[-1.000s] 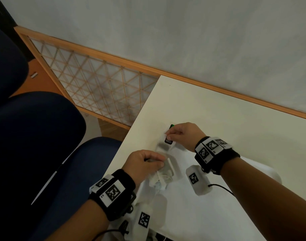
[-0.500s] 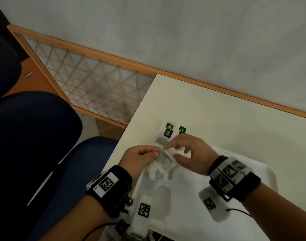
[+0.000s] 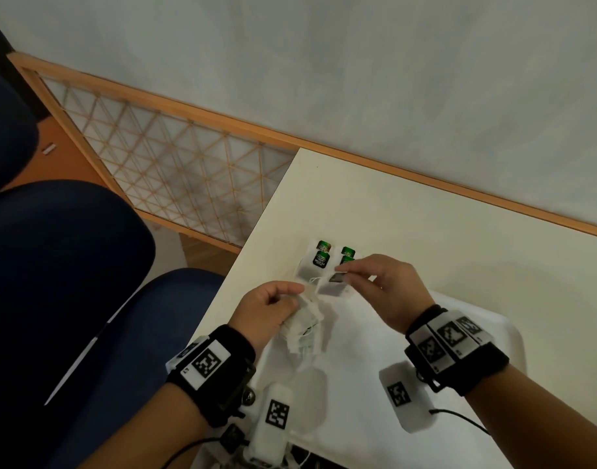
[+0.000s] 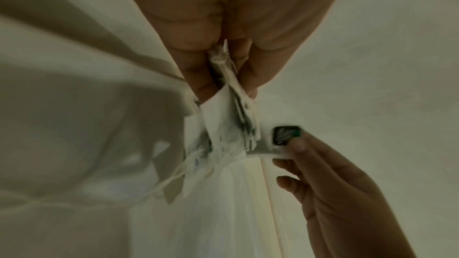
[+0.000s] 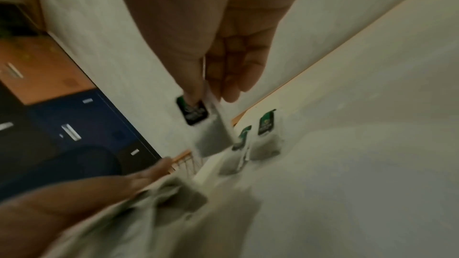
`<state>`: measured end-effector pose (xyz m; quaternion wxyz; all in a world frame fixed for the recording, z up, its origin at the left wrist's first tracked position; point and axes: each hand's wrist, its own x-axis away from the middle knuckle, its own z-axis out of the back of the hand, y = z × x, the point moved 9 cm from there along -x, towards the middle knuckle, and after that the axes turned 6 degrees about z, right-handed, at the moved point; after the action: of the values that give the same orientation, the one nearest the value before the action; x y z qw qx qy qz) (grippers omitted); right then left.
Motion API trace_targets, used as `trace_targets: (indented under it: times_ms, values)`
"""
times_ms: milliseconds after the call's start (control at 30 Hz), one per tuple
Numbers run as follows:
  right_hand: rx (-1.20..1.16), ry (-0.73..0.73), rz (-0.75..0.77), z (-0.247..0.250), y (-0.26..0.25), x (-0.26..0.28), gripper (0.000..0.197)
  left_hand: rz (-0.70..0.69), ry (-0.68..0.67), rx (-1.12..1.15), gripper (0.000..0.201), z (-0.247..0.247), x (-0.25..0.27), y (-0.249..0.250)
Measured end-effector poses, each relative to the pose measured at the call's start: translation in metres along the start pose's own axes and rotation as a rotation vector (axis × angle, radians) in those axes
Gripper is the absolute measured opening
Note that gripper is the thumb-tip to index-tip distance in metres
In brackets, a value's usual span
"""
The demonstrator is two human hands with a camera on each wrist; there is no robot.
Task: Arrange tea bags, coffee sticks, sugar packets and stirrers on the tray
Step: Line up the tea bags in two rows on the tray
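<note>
Beyond the white tray, two tea bags lie on the table beside blue chairs. Left hand grips a bunch of tea bags; right hand pinches one bag. Its dark tag shows clearly only from the wrists.

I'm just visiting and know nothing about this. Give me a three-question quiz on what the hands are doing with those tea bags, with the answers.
1. True or false: the left hand is empty.
2. What does the right hand pinch? A) a spoon B) a single tea bag C) a cup
3. Fill in: the tea bags laid down have ____ tags.

Key
1. False: it grips a bunch of tea bags.
2. B
3. green
</note>
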<state>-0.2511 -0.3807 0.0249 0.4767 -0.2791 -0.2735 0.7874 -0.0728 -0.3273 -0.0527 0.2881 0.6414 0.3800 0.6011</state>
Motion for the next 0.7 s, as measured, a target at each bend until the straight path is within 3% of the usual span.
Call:
trace_targets:
  times_ms: [133,333,700]
  values:
    - [0.057,-0.100,-0.154,-0.012,0.017,-0.008,0.017,-0.021,-0.018,-0.035,0.022,0.002,0.005,0.000]
    - [0.036,-0.238,-0.186,-0.040,0.011,-0.021,0.016,-0.044,-0.012,-0.097,0.023,0.010,0.009,0.000]
    - [0.029,-0.176,-0.318,-0.049,0.035,-0.048,0.018,-0.058,-0.022,-0.116,0.024,0.011,0.003,0.003]
